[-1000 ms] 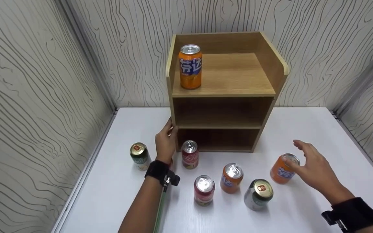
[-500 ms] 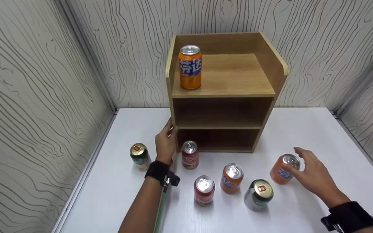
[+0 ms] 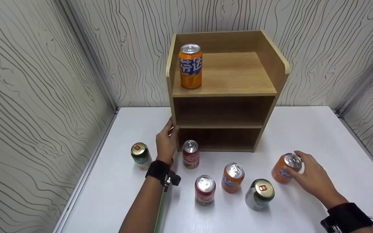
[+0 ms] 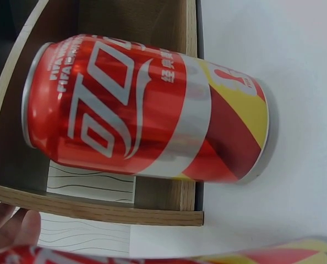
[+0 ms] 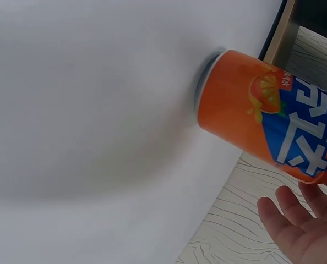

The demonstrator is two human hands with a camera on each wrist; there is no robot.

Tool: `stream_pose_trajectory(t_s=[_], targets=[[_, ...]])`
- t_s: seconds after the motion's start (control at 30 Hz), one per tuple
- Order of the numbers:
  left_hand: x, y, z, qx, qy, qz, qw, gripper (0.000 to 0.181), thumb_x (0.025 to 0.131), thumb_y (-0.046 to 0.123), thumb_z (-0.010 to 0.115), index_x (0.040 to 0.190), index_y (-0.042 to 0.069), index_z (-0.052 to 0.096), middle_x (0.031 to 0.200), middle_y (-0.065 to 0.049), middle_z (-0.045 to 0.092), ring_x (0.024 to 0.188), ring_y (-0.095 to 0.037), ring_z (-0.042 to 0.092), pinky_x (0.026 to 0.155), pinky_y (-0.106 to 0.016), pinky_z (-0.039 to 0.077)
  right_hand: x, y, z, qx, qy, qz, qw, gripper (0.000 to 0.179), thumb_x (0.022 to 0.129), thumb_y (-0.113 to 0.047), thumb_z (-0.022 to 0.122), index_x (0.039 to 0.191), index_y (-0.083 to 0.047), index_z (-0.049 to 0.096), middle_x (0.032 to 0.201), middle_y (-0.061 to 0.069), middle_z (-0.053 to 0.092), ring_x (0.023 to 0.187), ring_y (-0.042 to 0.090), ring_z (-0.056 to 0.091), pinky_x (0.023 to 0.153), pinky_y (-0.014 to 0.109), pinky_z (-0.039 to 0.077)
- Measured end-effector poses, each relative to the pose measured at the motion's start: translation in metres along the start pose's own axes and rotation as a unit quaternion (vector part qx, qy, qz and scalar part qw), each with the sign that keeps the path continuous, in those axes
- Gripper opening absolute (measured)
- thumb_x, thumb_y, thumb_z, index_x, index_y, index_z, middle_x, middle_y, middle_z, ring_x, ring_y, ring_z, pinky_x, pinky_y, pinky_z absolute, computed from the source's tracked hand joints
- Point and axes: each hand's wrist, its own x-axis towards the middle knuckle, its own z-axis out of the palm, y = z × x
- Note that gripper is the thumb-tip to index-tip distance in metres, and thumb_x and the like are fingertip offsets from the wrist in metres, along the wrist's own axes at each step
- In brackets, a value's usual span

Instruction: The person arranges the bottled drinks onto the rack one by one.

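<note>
My left hand (image 3: 166, 144) rests against the left side of a wooden shelf (image 3: 231, 95), its fingers along the outer panel. In the left wrist view, a red cola can (image 4: 119, 104) stands before the lowest compartment, close to that hand. Another red can (image 4: 152, 260) shows only in part along the bottom edge there. At the right, my right hand (image 3: 312, 174) holds an orange soda can (image 3: 282, 170) near its top, thumb in front and a finger behind. The right wrist view shows this soda can (image 5: 251, 104) upright on the table, the other fingers spread; the thumb is hidden.
Another orange can (image 3: 191, 72) stands on the shelf's top level, at left. Around the white table (image 3: 108, 200) stand a green can (image 3: 140, 155), a red can (image 3: 205, 191), an orange can (image 3: 232, 178) and a green-and-silver can (image 3: 259, 194). Patterned walls (image 3: 134, 48) enclose the table.
My right hand has come down and in to the rightmost orange can, and its thumb and finger have closed round it. The left hand, shelf and cans stay where they were.
</note>
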Motion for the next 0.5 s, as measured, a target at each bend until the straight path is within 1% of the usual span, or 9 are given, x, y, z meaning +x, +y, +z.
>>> stream_pose_trajectory(t_s=[0.17, 0.27, 0.5], targets=[[0.0001, -0.0018, 0.0004, 0.005, 0.004, 0.007, 1.0000, 0.050, 0.105, 0.023, 0.065, 0.151, 0.005, 0.056, 0.141, -0.019, 0.068, 0.124, -0.036, 0.071, 0.104, -0.042, 0.061, 0.0003, 0.0023, 0.0036, 0.000, -0.016, 0.010, 0.9998, 0.096, 0.099, -0.056, 0.067, 0.154, 0.015, 0.033, 0.149, 0.044, 0.041, 0.136, 0.064, 0.041, 0.108, 0.079, 0.039], [0.0000, -0.0020, 0.0003, 0.006, 0.005, 0.011, 0.9999, 0.050, 0.104, 0.023, 0.065, 0.151, 0.005, 0.056, 0.139, -0.020, 0.069, 0.125, -0.036, 0.071, 0.104, -0.043, 0.061, 0.0007, 0.0029, 0.0054, 0.002, -0.014, 0.009, 0.9999, 0.096, 0.099, -0.056, 0.067, 0.154, 0.015, 0.032, 0.150, 0.044, 0.040, 0.136, 0.064, 0.041, 0.108, 0.079, 0.039], [0.0008, -0.0003, 0.0005, 0.004, 0.005, 0.005, 1.0000, 0.050, 0.105, 0.021, 0.065, 0.151, 0.006, 0.056, 0.140, -0.020, 0.068, 0.126, -0.035, 0.071, 0.105, -0.042, 0.061, 0.0017, 0.0026, 0.0089, 0.007, -0.008, 0.001, 0.9999, 0.097, 0.095, -0.050, 0.075, 0.154, 0.015, 0.033, 0.151, 0.044, 0.040, 0.137, 0.064, 0.041, 0.110, 0.079, 0.038]])
